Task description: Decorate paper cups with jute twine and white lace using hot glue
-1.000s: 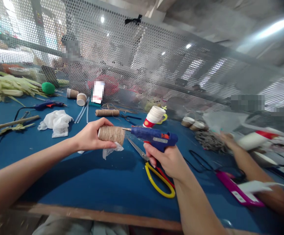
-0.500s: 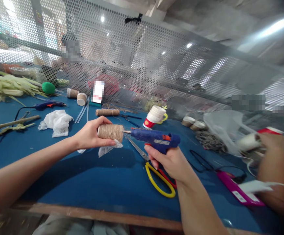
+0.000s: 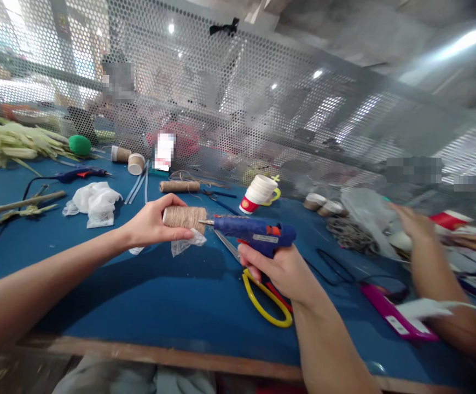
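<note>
My left hand [image 3: 156, 221] is closed around a small paper cup wrapped in jute twine [image 3: 184, 217], lying on its side in the air above the table. A piece of white lace [image 3: 189, 242] hangs below it by my thumb. In my right hand [image 3: 273, 268] is a blue hot glue gun [image 3: 254, 232], its metal nozzle at the twine near the cup's right end. Beneath the glue gun lie scissors with yellow and red handles [image 3: 265, 306], partly hidden by my right hand.
Crumpled white lace [image 3: 94, 202], a second glue gun [image 3: 80, 174] and a twine roll [image 3: 179, 186] lie behind my left arm. Stacked paper cups [image 3: 259, 192] stand beyond the scissors. At right are a purple power strip [image 3: 398, 314] and a co-worker's arm [image 3: 430, 273]. Metal mesh [image 3: 205, 109] borders the back.
The glue gun has shifted slightly left, bringing its nozzle over the twine-wrapped cup's right end. My left hand stays nearly still. The co-worker's hand at right has moved left toward the plastic bag.
</note>
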Tool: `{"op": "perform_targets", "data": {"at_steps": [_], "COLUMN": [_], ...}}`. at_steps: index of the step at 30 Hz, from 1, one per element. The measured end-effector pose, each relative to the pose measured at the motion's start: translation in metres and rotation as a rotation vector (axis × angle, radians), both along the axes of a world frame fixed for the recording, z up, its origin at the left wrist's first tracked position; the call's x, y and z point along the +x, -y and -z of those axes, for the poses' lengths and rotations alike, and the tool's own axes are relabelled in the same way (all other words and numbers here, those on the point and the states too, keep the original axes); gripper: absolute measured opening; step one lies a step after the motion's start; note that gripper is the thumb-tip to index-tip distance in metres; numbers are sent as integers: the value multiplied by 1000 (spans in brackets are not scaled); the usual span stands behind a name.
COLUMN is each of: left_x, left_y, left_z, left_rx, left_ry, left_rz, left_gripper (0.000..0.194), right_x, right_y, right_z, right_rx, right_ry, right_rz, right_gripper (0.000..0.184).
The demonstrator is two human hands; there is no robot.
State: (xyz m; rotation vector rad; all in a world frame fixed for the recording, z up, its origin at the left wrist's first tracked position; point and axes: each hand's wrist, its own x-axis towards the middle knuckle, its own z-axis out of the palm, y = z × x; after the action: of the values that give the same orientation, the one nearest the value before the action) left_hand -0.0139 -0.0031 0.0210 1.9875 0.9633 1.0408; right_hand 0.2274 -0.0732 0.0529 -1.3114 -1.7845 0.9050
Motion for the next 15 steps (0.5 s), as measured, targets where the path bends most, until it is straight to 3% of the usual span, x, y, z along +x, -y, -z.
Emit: {"op": "perform_targets", "data": {"at_steps": [9, 15], "left_x": [2, 4], "left_y": [4, 4], "left_z": [-1, -1], "left_rx": [-60, -294], "left_ry": [22, 129], "left_rz": [25, 62], "left_gripper": [50, 49], "right_x": [-4, 0], "right_y": [-2, -1], "right_z": [0, 3], "right_rx": [27, 28], "right_ry": [-35, 5], "right_rz": [66, 16], "right_gripper": [28, 28]}}
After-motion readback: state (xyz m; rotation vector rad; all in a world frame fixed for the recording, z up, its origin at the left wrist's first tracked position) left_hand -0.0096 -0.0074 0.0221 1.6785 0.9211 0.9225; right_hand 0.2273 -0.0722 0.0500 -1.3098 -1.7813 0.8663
